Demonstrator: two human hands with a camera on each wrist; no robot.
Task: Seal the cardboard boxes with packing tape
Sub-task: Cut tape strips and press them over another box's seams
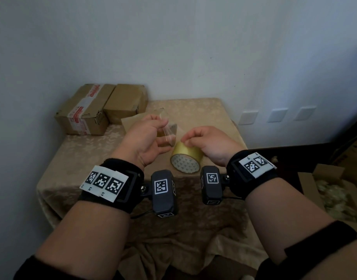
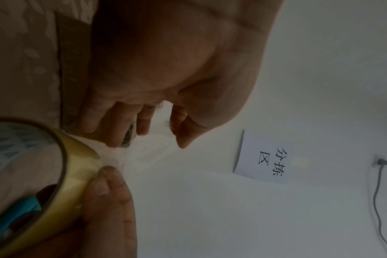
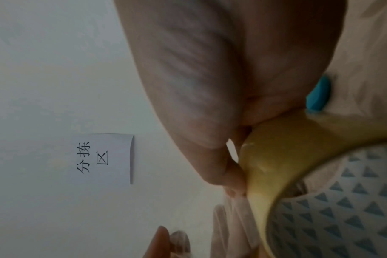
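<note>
The fingers of the left hand pinch the free end of a clear strip of tape, while the right hand curls over the tape roll, fingertips pressed on its rim where the strip leaves. The step in hand looks like drawing out a length of tape. Both cardboard boxes sit at ten o'clock on the counter, well apart, so the next move calls for carrying the strip there untwisted.
</note>
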